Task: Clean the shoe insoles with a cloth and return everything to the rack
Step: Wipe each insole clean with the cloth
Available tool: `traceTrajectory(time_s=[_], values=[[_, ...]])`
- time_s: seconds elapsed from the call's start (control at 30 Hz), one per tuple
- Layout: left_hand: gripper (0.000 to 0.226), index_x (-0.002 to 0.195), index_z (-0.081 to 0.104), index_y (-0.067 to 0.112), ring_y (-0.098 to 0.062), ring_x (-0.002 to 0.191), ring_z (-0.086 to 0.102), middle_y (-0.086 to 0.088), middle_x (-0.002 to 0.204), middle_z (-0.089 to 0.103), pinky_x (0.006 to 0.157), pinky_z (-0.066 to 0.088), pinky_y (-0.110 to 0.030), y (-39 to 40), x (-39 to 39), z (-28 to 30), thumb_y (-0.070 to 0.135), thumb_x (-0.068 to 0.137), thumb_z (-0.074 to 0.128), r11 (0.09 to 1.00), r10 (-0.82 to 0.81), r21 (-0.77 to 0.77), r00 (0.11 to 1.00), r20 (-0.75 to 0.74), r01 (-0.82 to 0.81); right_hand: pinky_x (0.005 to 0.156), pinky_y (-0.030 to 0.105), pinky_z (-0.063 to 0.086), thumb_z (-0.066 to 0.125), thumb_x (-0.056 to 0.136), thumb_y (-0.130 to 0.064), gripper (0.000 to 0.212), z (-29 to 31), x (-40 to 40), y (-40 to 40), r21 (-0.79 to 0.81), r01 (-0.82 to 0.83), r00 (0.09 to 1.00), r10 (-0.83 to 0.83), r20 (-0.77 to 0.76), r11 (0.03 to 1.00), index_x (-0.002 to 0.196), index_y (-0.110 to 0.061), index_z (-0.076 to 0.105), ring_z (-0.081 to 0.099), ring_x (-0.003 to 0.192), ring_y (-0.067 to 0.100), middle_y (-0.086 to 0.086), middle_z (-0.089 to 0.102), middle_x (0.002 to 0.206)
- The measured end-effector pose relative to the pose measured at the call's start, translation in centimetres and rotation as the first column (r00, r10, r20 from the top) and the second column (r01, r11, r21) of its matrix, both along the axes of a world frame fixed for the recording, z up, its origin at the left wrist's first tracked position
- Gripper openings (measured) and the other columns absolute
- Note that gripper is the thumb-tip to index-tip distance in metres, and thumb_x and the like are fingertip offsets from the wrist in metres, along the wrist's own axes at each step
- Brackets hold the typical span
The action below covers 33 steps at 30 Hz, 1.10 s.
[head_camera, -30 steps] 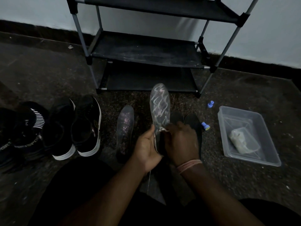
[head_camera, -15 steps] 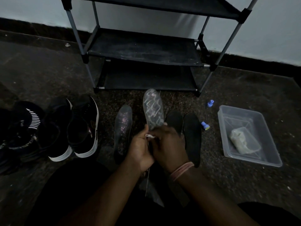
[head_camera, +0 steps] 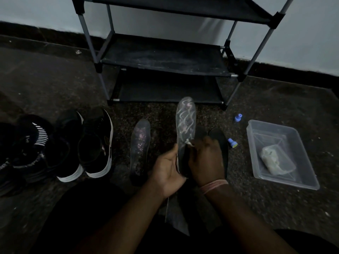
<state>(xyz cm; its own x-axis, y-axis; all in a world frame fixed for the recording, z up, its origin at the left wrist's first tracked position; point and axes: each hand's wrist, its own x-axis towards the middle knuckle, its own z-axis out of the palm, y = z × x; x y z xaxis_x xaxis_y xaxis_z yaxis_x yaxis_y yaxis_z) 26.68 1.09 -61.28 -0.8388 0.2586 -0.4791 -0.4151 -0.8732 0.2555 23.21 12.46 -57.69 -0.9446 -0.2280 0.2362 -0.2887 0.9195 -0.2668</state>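
A patterned insole point(head_camera: 185, 121) stands tilted upright at centre, its heel gripped by the left hand point(head_camera: 167, 167). The right hand point(head_camera: 206, 160) pinches a small pale cloth point(head_camera: 188, 142) against its face. Another insole point(head_camera: 140, 149) lies on the floor just left, two dark insoles point(head_camera: 219, 142) right. Beyond stands the rack point(head_camera: 165, 57); black shoes point(head_camera: 95, 143) sit far left, a clear tub point(head_camera: 310, 173) right.

Two blue caps point(head_camera: 238, 118) lie beside a clear tub point(head_camera: 302, 182).
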Motion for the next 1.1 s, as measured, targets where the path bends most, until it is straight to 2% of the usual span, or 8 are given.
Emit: traceTrajectory(time_s=[0.13, 0.3, 0.5, 0.63, 0.83, 0.93, 1.0, 1.1], values=[[0.046, 0.131, 0.062, 0.002, -0.029, 0.126, 0.058, -0.020, 0.129, 0.065, 0.116, 0.036, -0.041, -1.0, -0.3, -0.6, 0.034, 0.103, 0.047, 0.998, 0.058, 0.007, 0.998, 0.014, -0.058, 0.075, 0.033, 0.047, 0.061, 0.076, -0.010, 0.021, -0.1, 2.1, -2.1, -0.234, -0.233, 0.964, 0.256, 0.072, 0.944, 0.091, -0.013, 0.075, 0.058, 0.081, 0.027, 0.010, 0.066, 0.086], [0.046, 0.136, 0.060, 0.005, -0.029, 0.127, 0.057, -0.018, 0.136, 0.062, 0.116, 0.036, -0.042, 0.0, -0.3, -0.6, 0.034, 0.104, 0.046, 1.000, -0.010, -0.007, 1.000, 0.019, 0.010, 0.068, 0.042, 0.048, 0.043, 0.079, -0.022, 0.031, -0.5, -1.0, 0.6, -0.103, -0.088, 0.996, 0.091, 0.021, 0.991, 0.076, -0.012, 0.072, 0.057, 0.072, 0.036, 0.016, 0.062, 0.076], [0.051, 0.140, 0.057, 0.005, -0.032, 0.134, 0.053, -0.020, 0.140, 0.059, 0.120, 0.031, -0.044, -1.3, -0.8, -1.5, 0.038, 0.103, 0.046, 0.998, 0.042, -0.039, 0.998, 0.050, -0.040, 0.083, 0.034, 0.050, 0.054, 0.084, -0.017, 0.031, -0.7, 1.3, -2.6, -0.171, -0.278, 0.935, 0.307, 0.176, 0.945, 0.110, -0.010, 0.071, 0.061, 0.088, 0.028, 0.013, 0.062, 0.101], [0.043, 0.128, 0.066, 0.006, -0.029, 0.110, 0.069, -0.016, 0.122, 0.071, 0.102, 0.047, -0.041, -0.3, -0.8, -0.8, 0.034, 0.105, 0.043, 1.000, 0.012, -0.006, 1.000, 0.016, -0.012, 0.078, 0.033, 0.035, 0.064, 0.082, -0.022, 0.007, -0.5, -1.5, 0.3, 0.007, -0.032, 0.999, 0.032, 0.016, 0.999, 0.081, -0.018, 0.070, 0.059, 0.076, 0.026, 0.007, 0.065, 0.082], [0.047, 0.137, 0.060, 0.004, -0.031, 0.130, 0.057, -0.019, 0.138, 0.061, 0.117, 0.036, -0.044, -1.0, -1.1, -1.2, 0.032, 0.101, 0.049, 0.998, 0.052, -0.024, 0.999, 0.012, -0.051, 0.076, 0.032, 0.051, 0.054, 0.089, -0.016, 0.025, 0.1, 0.8, -2.4, -0.215, -0.246, 0.944, 0.284, 0.167, 0.945, 0.103, -0.009, 0.072, 0.064, 0.084, 0.029, 0.014, 0.065, 0.100], [0.042, 0.129, 0.067, 0.006, -0.028, 0.117, 0.066, -0.016, 0.130, 0.067, 0.102, 0.050, -0.041, -0.5, -1.1, -1.0, 0.032, 0.104, 0.045, 0.999, 0.036, -0.007, 0.999, -0.002, -0.036, 0.076, 0.030, 0.045, 0.059, 0.089, -0.009, 0.017, 0.0, -1.1, -0.3, -0.237, -0.080, 0.988, 0.108, 0.108, 0.968, 0.098, -0.004, 0.072, 0.062, 0.086, 0.033, 0.018, 0.064, 0.097], [0.041, 0.121, 0.072, 0.006, -0.027, 0.109, 0.070, -0.015, 0.122, 0.071, 0.093, 0.056, -0.038, 0.1, -0.9, -0.7, 0.032, 0.105, 0.044, 1.000, 0.019, 0.008, 1.000, -0.015, -0.019, 0.077, 0.034, 0.050, 0.059, 0.088, -0.006, 0.016, 0.2, -1.4, 0.4, -0.230, -0.001, 0.996, 0.022, 0.091, 0.973, 0.098, -0.005, 0.070, 0.060, 0.089, 0.034, 0.018, 0.062, 0.099], [0.041, 0.124, 0.069, 0.003, -0.029, 0.119, 0.065, -0.018, 0.130, 0.066, 0.109, 0.044, -0.042, -0.6, -0.7, -0.5, 0.028, 0.102, 0.045, 0.999, 0.033, 0.004, 0.999, -0.027, -0.032, 0.072, 0.035, 0.052, 0.059, 0.088, -0.012, 0.016, 0.2, 0.4, -1.7, -0.211, -0.217, 0.965, 0.243, 0.104, 0.953, 0.098, -0.010, 0.072, 0.061, 0.081, 0.027, 0.011, 0.060, 0.095]])
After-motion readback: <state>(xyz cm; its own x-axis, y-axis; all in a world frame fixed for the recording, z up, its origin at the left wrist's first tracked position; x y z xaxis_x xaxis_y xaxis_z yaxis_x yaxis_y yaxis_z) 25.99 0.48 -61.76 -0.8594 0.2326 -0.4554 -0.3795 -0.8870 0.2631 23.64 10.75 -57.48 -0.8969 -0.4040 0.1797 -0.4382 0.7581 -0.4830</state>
